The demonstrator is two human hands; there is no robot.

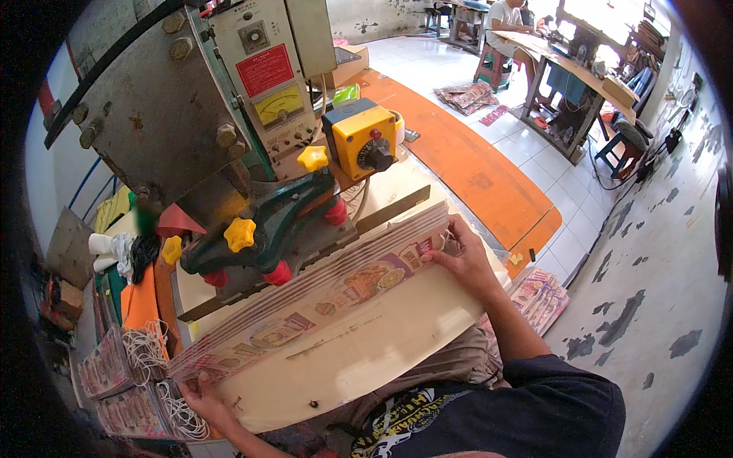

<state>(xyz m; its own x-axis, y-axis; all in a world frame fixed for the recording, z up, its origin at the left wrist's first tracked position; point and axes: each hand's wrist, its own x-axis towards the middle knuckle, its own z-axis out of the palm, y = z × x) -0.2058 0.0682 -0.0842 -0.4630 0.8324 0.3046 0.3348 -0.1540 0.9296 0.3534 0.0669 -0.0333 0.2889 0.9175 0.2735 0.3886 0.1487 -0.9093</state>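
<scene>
A long folded printed bag (336, 298), with food pictures and several layered folds, lies slantwise across the cream work board (366, 359). My right hand (464, 259) grips its far right end, thumb on the printed face and fingers behind; a bit of white cord shows by the thumb. At the near left end my left hand (202, 397) pinches the bag's lower corner, its fingers partly hidden. The upper edge of the bag runs alongside the metal bar (305, 256) of a press. Above that bar sits the dark green press head (267, 221) with yellow star knobs and red feet.
A yellow control box (359, 141) and a grey machine cabinet (267, 76) stand behind the press. Stacks of printed bags with white cords (145, 351) lie at left, more bags (534, 301) at right. An orange table (458, 160) extends beyond; a person (505, 23) sits far off.
</scene>
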